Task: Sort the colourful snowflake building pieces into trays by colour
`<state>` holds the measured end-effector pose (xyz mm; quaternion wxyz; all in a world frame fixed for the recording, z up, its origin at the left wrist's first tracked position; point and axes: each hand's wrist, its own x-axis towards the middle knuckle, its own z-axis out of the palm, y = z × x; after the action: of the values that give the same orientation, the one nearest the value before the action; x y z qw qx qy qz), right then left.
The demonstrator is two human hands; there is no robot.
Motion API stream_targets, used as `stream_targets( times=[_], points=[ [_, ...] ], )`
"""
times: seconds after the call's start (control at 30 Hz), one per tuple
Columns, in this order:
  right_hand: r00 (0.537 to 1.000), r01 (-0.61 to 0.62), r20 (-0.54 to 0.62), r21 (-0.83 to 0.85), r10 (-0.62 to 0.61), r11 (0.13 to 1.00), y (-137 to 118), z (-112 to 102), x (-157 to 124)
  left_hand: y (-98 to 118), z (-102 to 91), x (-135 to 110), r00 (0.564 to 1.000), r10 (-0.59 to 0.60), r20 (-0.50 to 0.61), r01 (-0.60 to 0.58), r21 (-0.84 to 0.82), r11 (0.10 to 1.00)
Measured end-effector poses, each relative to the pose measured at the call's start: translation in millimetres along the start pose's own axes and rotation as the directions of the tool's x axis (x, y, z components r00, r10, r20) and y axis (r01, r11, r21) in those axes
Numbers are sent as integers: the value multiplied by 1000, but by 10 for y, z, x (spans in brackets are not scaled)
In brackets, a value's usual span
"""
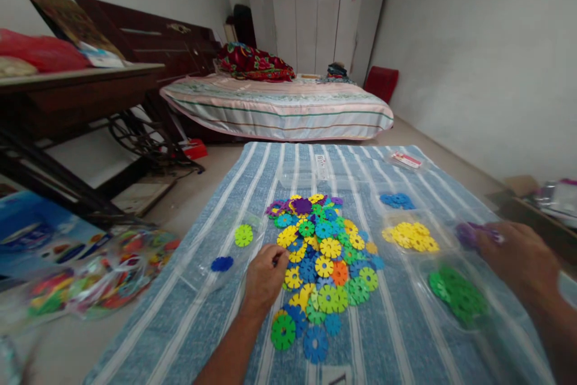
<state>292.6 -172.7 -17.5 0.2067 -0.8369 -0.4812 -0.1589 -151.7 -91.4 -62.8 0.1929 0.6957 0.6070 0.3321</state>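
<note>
A heap of notched plastic snowflake discs (330, 247) in yellow, blue, green, purple and orange lies mid-table. My left hand (265, 274) is at the heap's left edge, fingers curled together; what they hold, if anything, is hidden. On the right, my right hand (516, 259), slightly blurred, is closed at some purple snowflake discs (467, 236). Near it are a clear tray of yellow discs (412, 236), a tray of green discs (462, 295) and one of blue discs (396, 200). To the left, a clear tray holds a lime disc (244, 235) and a dark blue disc (222, 263).
A striped blue cloth (216, 325) covers the table. At its far side are a long clear container (295, 175) and a small labelled box (406, 160). Bags of colourful pieces (103, 271) lie on the floor at left. A bed (279, 106) stands beyond.
</note>
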Motion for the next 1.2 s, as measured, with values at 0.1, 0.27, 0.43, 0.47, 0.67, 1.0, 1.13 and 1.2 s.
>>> stream_targets(
  times=[0.1,0.27,0.43,0.47,0.67,1.0,1.13,1.2],
  points=[
    [988,151,-25,207,-149,966,-470,-83,-267,-12,7,-2,1000,4,8,-4,-10,1000],
    [920,305,41,551,-391,777,-1307,-46,-779,4,-4,-3,1000,18,22,-19,6,1000],
    [866,315,115,632,-487,708,-1804,158,-1221,18,-21,-4,999,20,45,-20,6,1000],
    [864,322,114,624,-490,712,-1866,190,-1266,15,-22,-4,998,23,53,-23,4,1000],
    [875,361,112,494,-470,791,-2129,379,-1201,-34,-6,5,997,29,67,-29,4,1000],
    [861,490,-79,391,-503,779,-2285,610,-1183,-71,17,18,997,56,53,-56,4,998],
    [837,536,-155,434,-525,725,-2223,538,-1230,-75,18,19,997,56,57,-56,4,998],
    [832,546,-195,450,-519,707,-2138,488,-1170,-84,22,19,996,60,61,-61,7,998]
  ],
)
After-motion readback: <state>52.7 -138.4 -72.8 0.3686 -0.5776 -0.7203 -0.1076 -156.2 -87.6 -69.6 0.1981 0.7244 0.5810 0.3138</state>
